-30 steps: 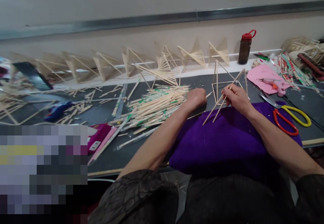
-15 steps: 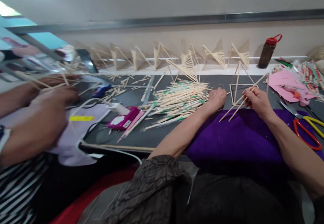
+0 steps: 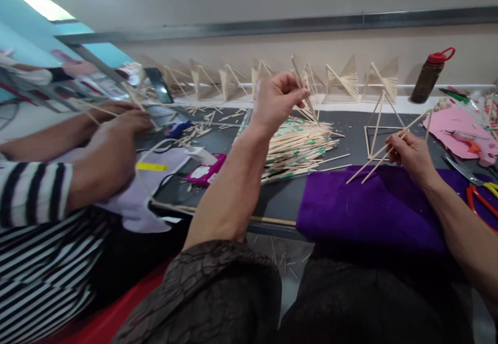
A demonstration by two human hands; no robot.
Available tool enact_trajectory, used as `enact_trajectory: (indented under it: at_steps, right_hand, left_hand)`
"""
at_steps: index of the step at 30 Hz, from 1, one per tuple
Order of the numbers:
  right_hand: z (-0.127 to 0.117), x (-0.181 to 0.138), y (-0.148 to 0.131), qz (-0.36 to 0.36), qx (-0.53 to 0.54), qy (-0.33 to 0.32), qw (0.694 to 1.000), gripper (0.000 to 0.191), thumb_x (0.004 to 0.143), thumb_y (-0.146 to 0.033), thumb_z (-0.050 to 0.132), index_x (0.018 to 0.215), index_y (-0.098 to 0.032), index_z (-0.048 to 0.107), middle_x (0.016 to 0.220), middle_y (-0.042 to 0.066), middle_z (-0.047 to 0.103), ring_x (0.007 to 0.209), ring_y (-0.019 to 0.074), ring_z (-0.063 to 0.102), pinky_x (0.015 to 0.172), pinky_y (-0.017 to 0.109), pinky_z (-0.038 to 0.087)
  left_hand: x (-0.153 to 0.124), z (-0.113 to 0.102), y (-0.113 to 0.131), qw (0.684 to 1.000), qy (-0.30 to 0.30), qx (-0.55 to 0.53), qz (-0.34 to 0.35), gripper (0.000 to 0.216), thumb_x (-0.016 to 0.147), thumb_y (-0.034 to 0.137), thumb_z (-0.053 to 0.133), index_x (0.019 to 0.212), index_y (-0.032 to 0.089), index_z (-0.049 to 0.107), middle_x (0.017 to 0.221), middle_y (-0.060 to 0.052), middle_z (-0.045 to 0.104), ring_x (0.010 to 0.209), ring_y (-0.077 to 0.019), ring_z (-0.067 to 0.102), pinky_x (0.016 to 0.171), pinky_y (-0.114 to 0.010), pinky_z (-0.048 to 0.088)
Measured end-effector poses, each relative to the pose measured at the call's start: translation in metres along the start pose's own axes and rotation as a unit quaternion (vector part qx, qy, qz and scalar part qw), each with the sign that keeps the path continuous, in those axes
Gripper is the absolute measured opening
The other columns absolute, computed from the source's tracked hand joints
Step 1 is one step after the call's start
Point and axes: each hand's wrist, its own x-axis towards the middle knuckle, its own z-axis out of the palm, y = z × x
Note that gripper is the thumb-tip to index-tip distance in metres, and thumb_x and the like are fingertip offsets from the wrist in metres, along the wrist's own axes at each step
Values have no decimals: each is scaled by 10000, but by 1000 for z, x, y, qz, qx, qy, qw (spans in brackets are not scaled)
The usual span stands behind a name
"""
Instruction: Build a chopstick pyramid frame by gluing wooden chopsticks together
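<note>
My left hand (image 3: 279, 100) is raised over a heap of wooden chopsticks (image 3: 299, 144), some in green-printed wrappers. Its fingers pinch a slanting wooden stick (image 3: 298, 71); whether this stick is joined to others is hidden. Over the purple cloth (image 3: 361, 209), my right hand (image 3: 412, 157) grips a frame of joined sticks (image 3: 360, 173), two of whose ends point toward me. Just behind it stands an open frame of sticks (image 3: 374, 127), partly overlapped by the held one.
Fan-shaped stick structures (image 3: 342, 82) line the wall. A brown bottle (image 3: 428, 77), pink sheet (image 3: 447, 121), glue gun (image 3: 472, 144) and red-yellow-handled scissors (image 3: 472, 188) lie right. At left, a co-worker's hands (image 3: 120, 126) hold sticks near a magenta box (image 3: 204, 173).
My left hand has risen from the heap's right edge, moving left and away from me, and now pinches a stick. My right hand keeps its frame. The view has swung slightly left.
</note>
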Motion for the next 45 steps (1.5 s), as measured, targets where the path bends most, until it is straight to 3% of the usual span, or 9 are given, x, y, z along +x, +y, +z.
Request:
enact_trajectory:
  at_steps: [6,12,16,19,25,31,35,40,45]
  right_hand:
    - [-2,1,2,1,-2,5,1000,429,793,-651,744,786,-234,649,628,9,634,442,122,554,379,248,352]
    - [-4,0,2,16,-6,7,1000,423,773,-644,742,794,-231,653,607,1,620,455,131,551,389,253,356]
    - [0,-1,1,28,15,11,999,418,762,-631,732,790,-225,632,620,-8,626,460,120,559,397,238,369]
    - [5,-3,-1,29,26,14,999,437,757,-646,709,801,-224,606,637,-18,634,471,111,575,407,224,389]
    - [12,-4,-10,-9,26,2,1000,494,777,-712,642,798,-224,564,656,-32,617,470,84,570,415,207,391]
    - [8,-6,-15,-64,8,-6,998,341,898,-555,603,819,-224,586,684,-37,604,509,68,581,497,211,454]
    - [6,-6,-15,-71,-7,-20,997,251,931,-469,593,878,-225,621,695,-48,583,530,65,577,544,225,480]
    - [8,-7,-20,-45,-26,-41,998,166,928,-372,595,991,-231,654,717,-46,596,556,69,559,558,235,482]
    - [11,-7,-19,-46,10,-72,996,166,869,-377,632,906,-217,651,723,-33,620,584,79,559,572,246,491]
  left_hand:
    - [-17,-52,-13,995,82,-15,-46,189,822,384,753,862,218,672,864,-36,742,778,-173,711,518,-233,433]
    - [-12,-59,-47,987,97,-73,-103,206,790,406,752,801,228,650,891,-47,752,740,-166,679,515,-276,414]
    - [-18,-38,-43,981,80,-130,-117,197,703,349,764,736,210,627,768,-26,698,581,-104,540,455,-243,326]
    - [-30,-11,-25,981,14,-156,-114,179,650,330,752,727,195,664,691,-12,656,537,-86,470,446,-226,304]
    - [-62,54,11,972,-93,-199,-83,279,620,388,789,798,173,766,670,-26,675,538,-104,509,446,-228,346]
    - [-87,105,16,964,-141,-209,-87,241,659,385,764,805,197,799,643,-6,672,543,-110,509,466,-231,380]
    - [-97,118,9,961,-172,-196,-92,216,666,380,766,779,197,793,694,-18,720,585,-122,551,517,-245,430]
    - [-104,118,2,964,-182,-177,-79,186,713,364,759,807,207,792,788,-32,756,689,-156,627,582,-265,485]
    - [-105,118,-2,968,-185,-164,-51,169,746,356,752,811,202,779,791,-27,742,719,-162,641,616,-268,495]
